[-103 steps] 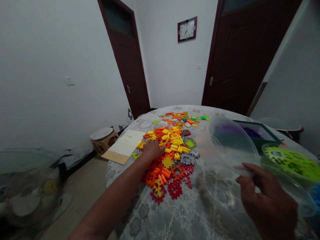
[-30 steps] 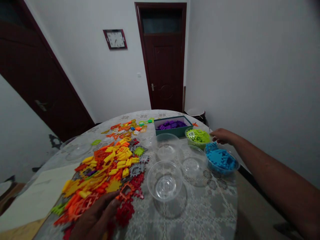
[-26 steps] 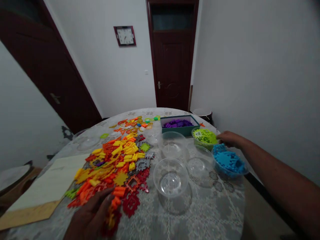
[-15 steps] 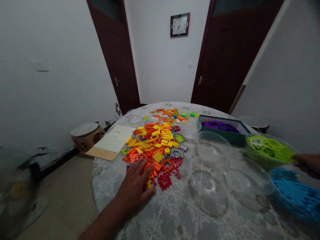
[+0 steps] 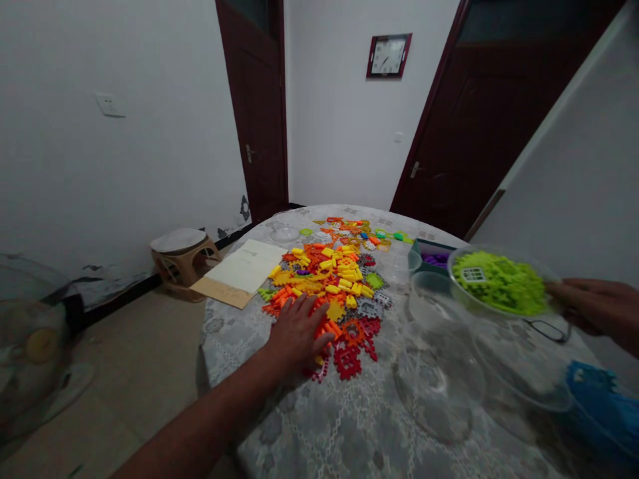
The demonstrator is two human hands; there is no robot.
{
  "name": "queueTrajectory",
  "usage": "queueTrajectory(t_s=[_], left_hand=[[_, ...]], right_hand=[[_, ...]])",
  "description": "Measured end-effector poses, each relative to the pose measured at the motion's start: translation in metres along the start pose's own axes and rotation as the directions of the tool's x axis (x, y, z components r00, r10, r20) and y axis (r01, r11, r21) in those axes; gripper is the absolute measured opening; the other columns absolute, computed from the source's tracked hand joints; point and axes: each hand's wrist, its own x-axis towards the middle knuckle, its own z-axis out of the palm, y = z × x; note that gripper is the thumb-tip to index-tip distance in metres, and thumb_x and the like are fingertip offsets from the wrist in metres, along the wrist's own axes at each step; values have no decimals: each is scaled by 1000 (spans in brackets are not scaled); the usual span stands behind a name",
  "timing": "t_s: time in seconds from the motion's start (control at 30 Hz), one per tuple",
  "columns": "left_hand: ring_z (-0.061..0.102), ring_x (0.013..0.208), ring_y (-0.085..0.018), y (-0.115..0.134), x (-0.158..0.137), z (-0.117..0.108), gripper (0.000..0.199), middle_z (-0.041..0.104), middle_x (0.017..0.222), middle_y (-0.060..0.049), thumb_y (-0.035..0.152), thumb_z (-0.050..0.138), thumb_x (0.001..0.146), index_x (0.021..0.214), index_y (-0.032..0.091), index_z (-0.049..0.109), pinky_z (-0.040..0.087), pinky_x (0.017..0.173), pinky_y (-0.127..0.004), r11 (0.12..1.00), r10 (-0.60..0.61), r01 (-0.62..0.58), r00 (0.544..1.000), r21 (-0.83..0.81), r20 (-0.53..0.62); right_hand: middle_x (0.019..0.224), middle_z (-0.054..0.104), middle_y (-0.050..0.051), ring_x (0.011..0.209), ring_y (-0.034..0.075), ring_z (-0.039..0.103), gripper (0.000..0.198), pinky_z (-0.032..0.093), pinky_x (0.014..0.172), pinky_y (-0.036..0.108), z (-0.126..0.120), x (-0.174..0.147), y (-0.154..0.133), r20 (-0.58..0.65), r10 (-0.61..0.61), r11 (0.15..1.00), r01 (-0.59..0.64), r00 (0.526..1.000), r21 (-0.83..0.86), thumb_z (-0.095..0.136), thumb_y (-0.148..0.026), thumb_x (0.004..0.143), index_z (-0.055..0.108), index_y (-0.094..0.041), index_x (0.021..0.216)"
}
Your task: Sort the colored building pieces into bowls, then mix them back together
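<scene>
My left hand (image 5: 299, 332) lies with fingers spread on the near edge of a heap of plastic building pieces (image 5: 319, 279), over orange and red ones. Yellow tube-like pieces (image 5: 349, 273) are on top of the heap, and flat red toothed pieces (image 5: 348, 361) lie at its near side. At the right, my right hand (image 5: 599, 309) grips the rim of a clear bowl (image 5: 504, 313) filled with lime-green pieces (image 5: 504, 283) and one white window-like piece (image 5: 473, 274). The bowl is raised above the table, tilted slightly.
Clear empty containers (image 5: 439, 386) stand right of the heap. A bowl of blue pieces (image 5: 599, 399) sits at the right edge. Behind the raised bowl is a box (image 5: 415, 258) with purple pieces. Paper sheets (image 5: 244, 266) lie left; glasses (image 5: 549, 330) rest at the right.
My right hand has lifted the bowl of lime-green pieces off the table and moved it left, partly covering the purple box. My left hand stays on the heap. The view has shifted.
</scene>
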Motion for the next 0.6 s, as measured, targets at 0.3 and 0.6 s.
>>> queueTrajectory(t_s=[0.3,0.6], left_hand=[[55,139,-34,-26,34,11,50,61,146,-20,45,58,104,145,16,61,42,121,-54,991,11,-32,987,-128,-159],[45,152,-37,-34,25,48,74,51,159,-25,48,56,104,165,12,34,39,126,-57,988,-38,-19,934,-155,-354]], right_hand=[[79,74,13,72,23,68,33,42,63,33,119,3,-172,266,-215,850,314,940,-422,51,-30,96,72,-17,75],[104,78,23,95,35,78,37,54,76,39,198,-23,-247,238,-354,617,417,904,-667,43,-29,103,75,-11,111]])
